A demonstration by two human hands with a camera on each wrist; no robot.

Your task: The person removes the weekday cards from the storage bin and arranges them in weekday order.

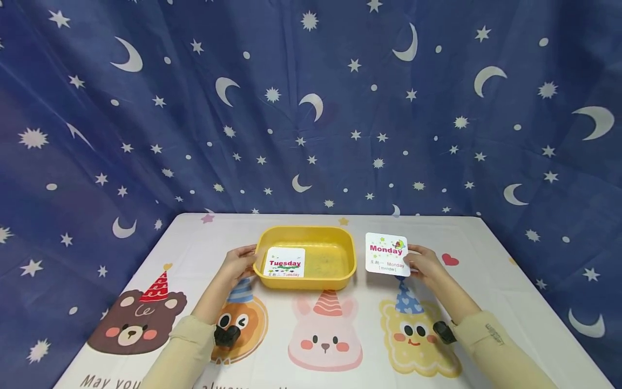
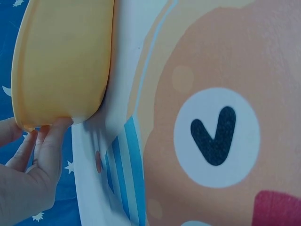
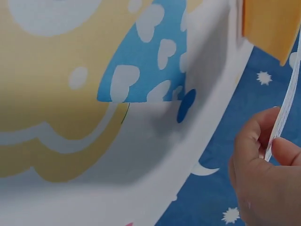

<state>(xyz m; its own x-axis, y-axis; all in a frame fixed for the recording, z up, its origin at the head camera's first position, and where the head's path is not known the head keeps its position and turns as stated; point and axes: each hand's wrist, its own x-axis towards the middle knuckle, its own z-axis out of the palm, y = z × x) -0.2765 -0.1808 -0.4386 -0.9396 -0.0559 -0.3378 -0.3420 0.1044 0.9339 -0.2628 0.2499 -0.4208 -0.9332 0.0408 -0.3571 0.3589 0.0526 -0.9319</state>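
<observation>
My left hand (image 1: 241, 261) grips the left end of a yellow plastic tray (image 1: 331, 283), with fingers (image 2: 55, 136) against its outer wall in the left wrist view. Inside the tray, at its left, lies a white square card (image 1: 285, 255) reading "Tuesday". To the right of the tray, my right hand (image 1: 424, 263) pinches the right edge of a white card (image 1: 376, 263) reading "Monday", its printed face toward the head camera. Seen edge-on in the right wrist view, the held card (image 3: 283, 110) shows fine layered lines between thumb and fingers.
A white tablecloth (image 1: 218, 237) with printed cartoon animals covers the table. Behind it hangs a dark blue curtain (image 1: 340, 156) with moons and stars. Small black devices (image 1: 227, 335) sit at both wrists.
</observation>
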